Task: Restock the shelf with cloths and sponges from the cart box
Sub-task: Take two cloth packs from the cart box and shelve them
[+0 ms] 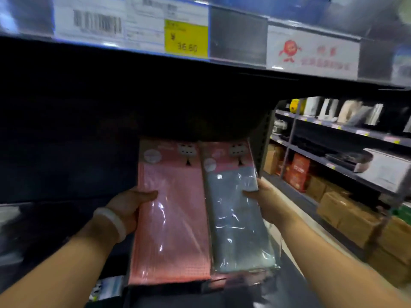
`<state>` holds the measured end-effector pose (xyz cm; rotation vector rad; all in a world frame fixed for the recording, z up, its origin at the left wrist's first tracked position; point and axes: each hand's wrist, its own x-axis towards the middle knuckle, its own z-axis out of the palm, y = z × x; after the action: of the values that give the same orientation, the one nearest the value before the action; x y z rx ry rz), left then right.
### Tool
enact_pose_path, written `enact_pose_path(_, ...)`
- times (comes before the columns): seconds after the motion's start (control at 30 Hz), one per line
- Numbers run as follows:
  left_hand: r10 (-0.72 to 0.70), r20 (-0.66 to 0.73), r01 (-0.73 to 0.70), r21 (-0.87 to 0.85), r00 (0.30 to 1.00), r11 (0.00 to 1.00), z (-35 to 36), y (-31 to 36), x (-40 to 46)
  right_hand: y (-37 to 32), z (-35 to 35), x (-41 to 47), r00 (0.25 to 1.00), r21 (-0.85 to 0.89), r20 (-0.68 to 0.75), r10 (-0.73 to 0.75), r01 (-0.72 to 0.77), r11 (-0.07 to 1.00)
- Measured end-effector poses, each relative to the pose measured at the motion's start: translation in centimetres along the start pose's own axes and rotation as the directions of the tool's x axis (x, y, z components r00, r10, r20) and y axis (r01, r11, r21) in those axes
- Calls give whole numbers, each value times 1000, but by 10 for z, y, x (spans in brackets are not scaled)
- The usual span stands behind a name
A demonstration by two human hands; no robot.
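Two flat cloth packs in clear plastic are held side by side in front of a dark shelf opening (pixel 89 121). The pink cloth pack (pixel 171 214) is on the left, and my left hand (pixel 129 207) grips its left edge with the thumb on top. The grey cloth pack (pixel 238 216) lies on the right, slightly overlapping, and my right hand (pixel 264 201) grips its right edge. Both packs have pink header cards at their far ends, pointing into the opening. More packs seem to lie under them, but this is unclear.
The shelf edge above (pixel 238 41) carries a barcode label and a yellow price tag (pixel 186 38). To the right runs another shelf unit (pixel 333 152) with boxed goods and brown cartons (pixel 347 210) at floor level. A small packaged item (pixel 109 287) lies at lower left.
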<state>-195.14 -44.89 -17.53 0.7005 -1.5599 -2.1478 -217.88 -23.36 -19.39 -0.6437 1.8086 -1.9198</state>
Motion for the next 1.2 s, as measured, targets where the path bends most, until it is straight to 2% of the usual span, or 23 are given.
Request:
enact_pose_path(0.13, 37, -24, -37, 14, 999, 999, 6, -3, -7, 26, 3, 5, 986, -325, -164, 13, -67, 943)
enact_pose_path(0.23, 49, -28, -49, -4, 998, 999, 11, -1, -8, 35, 6, 12, 985, -470, -171, 25, -104, 876)
enact_pose_path(0.33, 43, -11, -43, -26, 999, 999, 23, -2, -11, 32, 10, 14, 981, -683, -194, -5, -131, 718)
enact_pose_path(0.47, 53, 9, -53, -55, 999, 997, 47, -3, -8, 22, 8, 7, 990, -882, -82, -117, -17, 471)
enact_pose_path(0.53, 48, 37, -46, -63, 998, 997, 60, -2, -5, 20, 0, 4, 998, -916, -13, -53, 9, 402)
enact_pose_path(0.63, 37, 68, -31, -91, 997, 995, 79, -2, -1, 13, -10, -5, 990, -920, 82, 110, 33, 391)
enact_pose_path(0.73, 22, 92, -15, -81, 996, 997, 90, -4, 2, 12, -15, -6, 992, -861, 118, 45, 79, 503)
enact_pose_path(0.77, 20, 94, -13, -71, 995, 997, 91, -5, 3, 13, -15, -4, 992, -862, 125, 16, 100, 496)
enact_pose_path(0.87, 9, 80, -4, -70, 997, 998, 89, -10, 6, 21, -11, -6, 979, -918, 199, 50, 169, 359)
enact_pose_path(0.93, 1, 72, 4, -67, 997, 998, 88, -14, 8, 25, -11, -6, 976, -932, 203, 81, 167, 321)
enact_pose_path(0.97, -2, 70, 7, -64, 998, 998, 88, -17, 9, 26, -12, -4, 980, -937, 191, 45, 169, 307)
enact_pose_path(1.0, -8, 69, 12, -63, 998, 998, 88, -18, 10, 22, -11, -4, 986, -935, 166, -29, 166, 313)
enact_pose_path(1.03, -14, 68, 18, -62, 998, 998, 89, -20, 11, 17, -12, -2, 986, -917, 114, -123, 152, 368)
enact_pose_path(1.07, -21, 70, 25, -65, 997, 998, 91, -21, 11, 8, -13, -4, 976, -866, 53, -209, 149, 477)
enact_pose_path(1.1, -30, 75, 35, -68, 997, 997, 94, -23, 13, -3, -15, -7, 978, -748, -19, -206, 123, 652)
enact_pose_path(1.13, -42, 86, 49, -78, 995, 996, 98, -25, 14, -12, -15, -12, 993, -564, -47, -109, 64, 824)
enact_pose_path(1.17, -51, 104, 61, -87, 993, 994, 103, -27, 14, -18, -18, -15, 1000, -386, 5, 9, -6, 923)
enact_pose_path(1.2, -61, 118, 73, -101, 991, 992, 108, -30, 15, -24, -18, -20, 995, -283, 69, 78, -56, 957)
